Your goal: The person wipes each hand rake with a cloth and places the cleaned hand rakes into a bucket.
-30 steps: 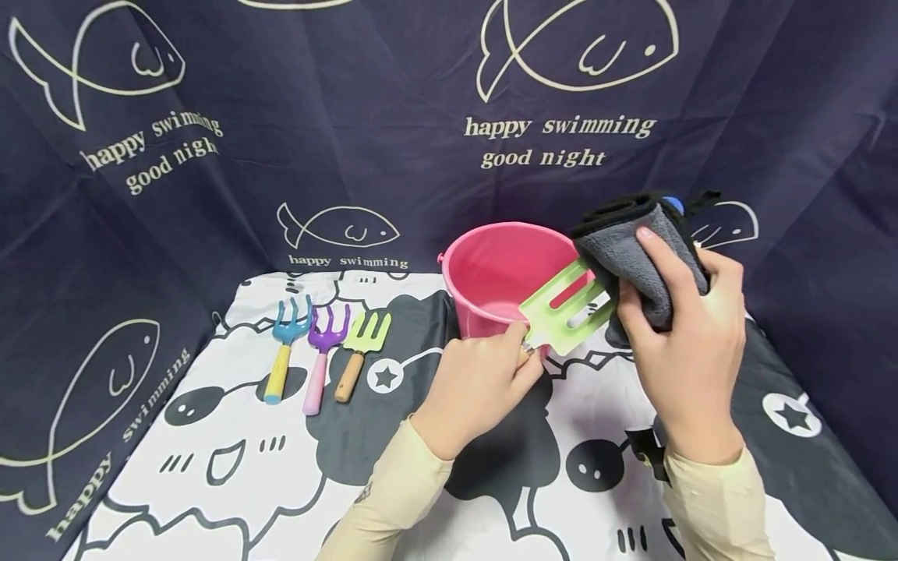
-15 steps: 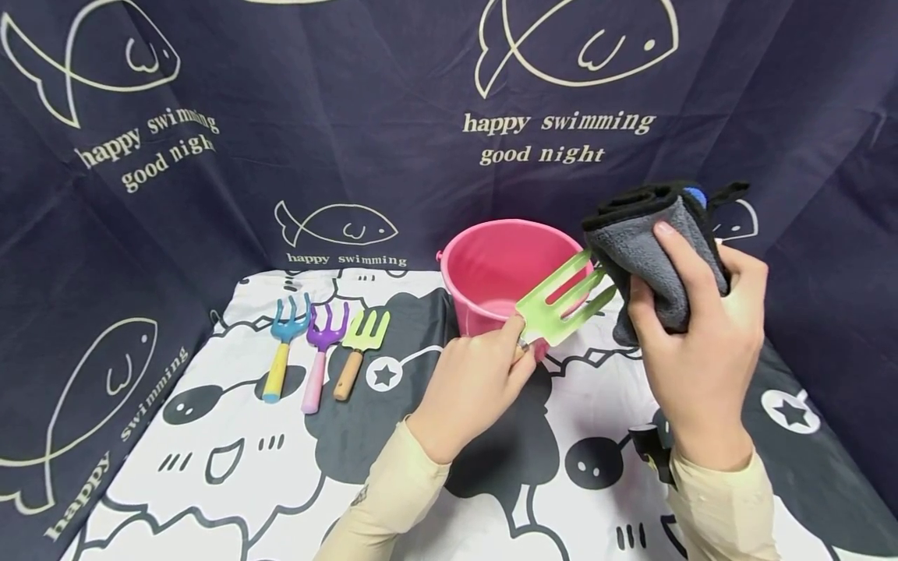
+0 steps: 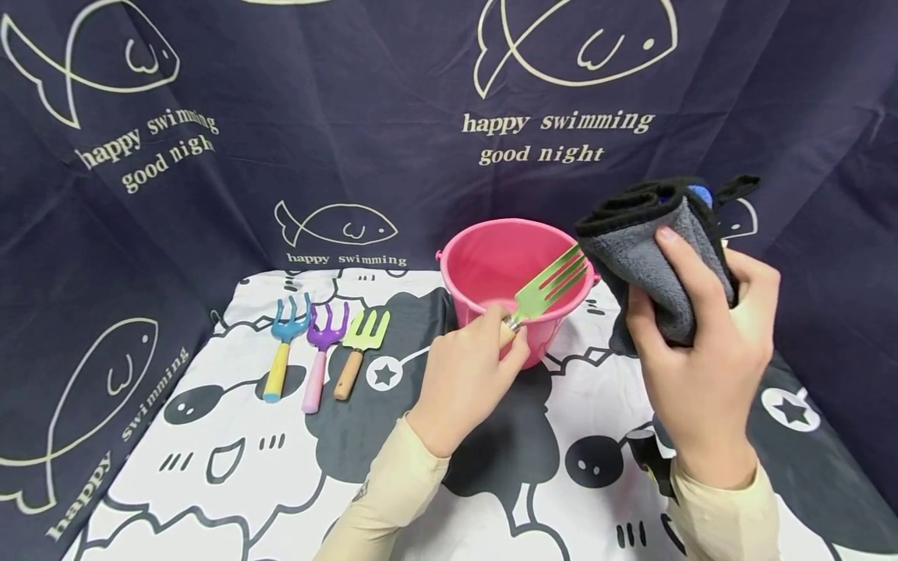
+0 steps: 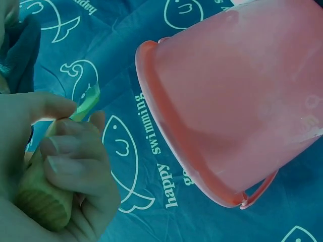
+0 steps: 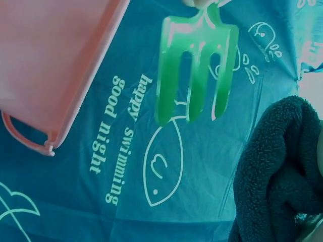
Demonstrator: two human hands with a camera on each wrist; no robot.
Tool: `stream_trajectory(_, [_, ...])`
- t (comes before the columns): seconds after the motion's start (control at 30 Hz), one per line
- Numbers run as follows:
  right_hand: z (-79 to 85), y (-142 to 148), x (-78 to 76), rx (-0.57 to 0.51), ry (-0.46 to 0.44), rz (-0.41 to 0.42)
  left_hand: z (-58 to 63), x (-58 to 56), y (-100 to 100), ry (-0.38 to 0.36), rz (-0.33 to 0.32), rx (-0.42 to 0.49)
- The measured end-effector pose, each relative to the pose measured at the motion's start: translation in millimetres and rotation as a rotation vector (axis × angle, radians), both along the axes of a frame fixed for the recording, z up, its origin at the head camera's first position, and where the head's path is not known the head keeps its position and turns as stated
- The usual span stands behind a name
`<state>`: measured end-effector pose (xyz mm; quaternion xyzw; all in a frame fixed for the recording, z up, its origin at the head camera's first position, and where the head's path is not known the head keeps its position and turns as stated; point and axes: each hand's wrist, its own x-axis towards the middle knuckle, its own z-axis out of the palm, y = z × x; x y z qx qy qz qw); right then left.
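My left hand (image 3: 459, 382) grips the pale wooden handle of a green hand fork (image 3: 536, 298) and holds it up in front of the bucket's mouth. The handle end (image 4: 45, 204) pokes out below my curled fingers in the left wrist view. In my right hand (image 3: 712, 358) is a folded grey towel (image 3: 641, 269) with black edging, a loop and a spot of blue. A gap shows between the towel and the fork's tines (image 5: 199, 85) in the right wrist view. The pink bucket (image 3: 543, 339) stands upright behind my left hand.
At the left, three hand forks lie in a row: a blue one (image 3: 290, 331) with a yellow handle, a purple one (image 3: 327, 336) with a pink handle, and a green one (image 3: 365, 331) with a wooden handle. Dark fish-print fabric (image 3: 421, 93) walls the back and sides.
The towel has moved up and right, away from the tines that overlapped it. The green fork has turned, now showing its tines narrower, and has shifted slightly left with my left hand.
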<state>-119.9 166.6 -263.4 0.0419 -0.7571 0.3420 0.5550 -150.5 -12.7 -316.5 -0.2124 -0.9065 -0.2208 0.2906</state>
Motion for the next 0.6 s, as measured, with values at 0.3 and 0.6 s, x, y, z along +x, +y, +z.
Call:
stream_trajectory(0.3, [-2.4, -12, 4.7, 0.038, 0.039, 0.075, -1.9, -0.5, 2, 0.023, 0.008, -0.006])
stream_trajectory(0.6, [-4.6, -22, 9.9, 0.104, 0.050, 0.139, -0.6, 0.0, 0, 0.047, 0.025, 0.002])
